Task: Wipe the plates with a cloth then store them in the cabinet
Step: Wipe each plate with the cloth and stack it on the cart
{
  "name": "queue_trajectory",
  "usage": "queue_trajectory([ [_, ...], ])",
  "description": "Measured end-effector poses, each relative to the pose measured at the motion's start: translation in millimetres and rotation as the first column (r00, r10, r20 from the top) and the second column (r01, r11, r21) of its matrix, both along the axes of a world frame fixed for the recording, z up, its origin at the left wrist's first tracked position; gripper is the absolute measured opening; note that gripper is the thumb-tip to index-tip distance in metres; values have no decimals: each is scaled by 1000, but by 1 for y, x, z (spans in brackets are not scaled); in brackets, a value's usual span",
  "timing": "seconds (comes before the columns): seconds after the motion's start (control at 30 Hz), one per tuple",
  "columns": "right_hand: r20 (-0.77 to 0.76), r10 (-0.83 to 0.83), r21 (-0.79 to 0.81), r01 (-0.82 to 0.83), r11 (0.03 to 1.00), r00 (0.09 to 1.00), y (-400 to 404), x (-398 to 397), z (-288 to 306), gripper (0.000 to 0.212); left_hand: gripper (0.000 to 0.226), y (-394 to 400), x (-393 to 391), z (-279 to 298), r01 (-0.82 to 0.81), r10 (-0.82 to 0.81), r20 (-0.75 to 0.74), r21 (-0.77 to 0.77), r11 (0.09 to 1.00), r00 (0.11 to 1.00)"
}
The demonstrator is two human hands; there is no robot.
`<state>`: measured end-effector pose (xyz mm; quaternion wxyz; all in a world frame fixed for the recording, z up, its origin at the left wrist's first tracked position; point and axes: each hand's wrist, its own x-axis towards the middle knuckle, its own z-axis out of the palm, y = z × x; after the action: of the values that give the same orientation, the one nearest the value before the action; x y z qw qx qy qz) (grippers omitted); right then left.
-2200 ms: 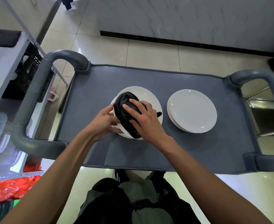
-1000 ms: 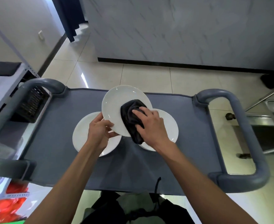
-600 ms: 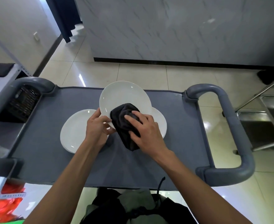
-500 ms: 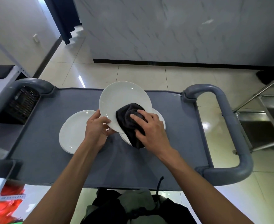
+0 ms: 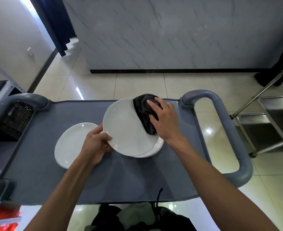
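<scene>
Both forearms are bare from elbow to wrist, with no sleeves, watch or rings showing on the left hand (image 5: 96,144) or the right hand (image 5: 165,120). Lower down, the person wears dark clothing over an olive-green garment (image 5: 137,214), with 1 black cord (image 5: 158,200) hanging loose.

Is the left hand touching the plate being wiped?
Touching. The head view shows the left hand gripping the lifted plate at its near-left rim, thumb lying on the top face.
</scene>
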<state>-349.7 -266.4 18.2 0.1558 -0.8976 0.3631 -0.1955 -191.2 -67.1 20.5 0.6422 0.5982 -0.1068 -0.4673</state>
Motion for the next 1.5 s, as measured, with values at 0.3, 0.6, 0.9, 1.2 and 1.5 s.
queue_trajectory([
  [0.3, 25, 122, -85, -119, 989, 992, 19, 40, 18, 53, 57, -1, -7, 5, 45, -45, 6, 0, 999, 999],
  [0.6, 5, 367, -193, -359, 913, 930, 62, 50, 15, 50, 54, 2, -9, 1, 45, -46, -5, -37, 998, 999],
  [0.9, -12, 379, -222, -372, 901, 925, 67, 39, 2, 47, 48, 4, -16, -12, 15, -14, 22, -12, 1000, 1000],
  [1.2, -15, 93, -93, -94, 991, 996, 15, 39, 8, 47, 61, 3, -16, -4, -45, 45, -17, -23, 999, 999],
  [1.5, 55, -97, 79, 92, 993, 994, 17, 15, 2, 50, 52, -5, -10, 5, -204, 198, -75, -98, 974, 977],
])
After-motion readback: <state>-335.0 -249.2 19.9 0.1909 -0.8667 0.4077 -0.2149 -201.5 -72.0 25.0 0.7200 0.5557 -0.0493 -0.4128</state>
